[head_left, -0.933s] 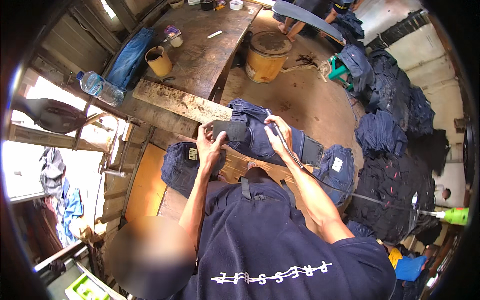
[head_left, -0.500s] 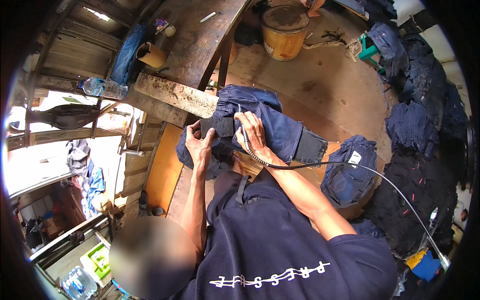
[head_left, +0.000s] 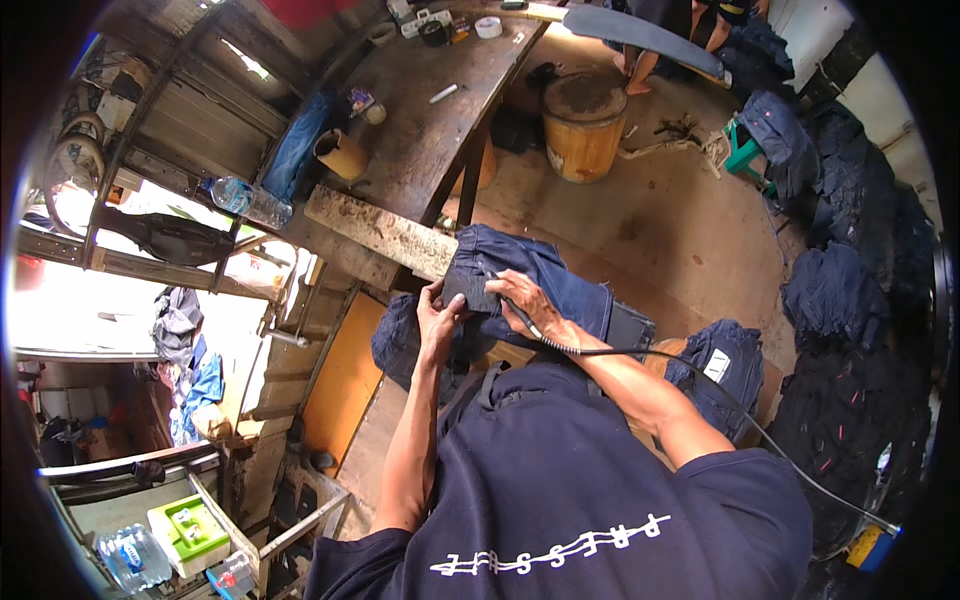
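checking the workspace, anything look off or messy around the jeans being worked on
Mostly the floor: dark jeans lie in loose heaps, and the tool's black cable trails across the right forearm toward them.

Single head-worn fisheye — steeply downward, close over the workbench [head_left: 380,235].

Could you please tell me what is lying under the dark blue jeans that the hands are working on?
The jeans drape over a wooden support, tan wood showing below them. More dark denim hangs underneath at the left. How the support is built is hidden by the cloth and both hands.
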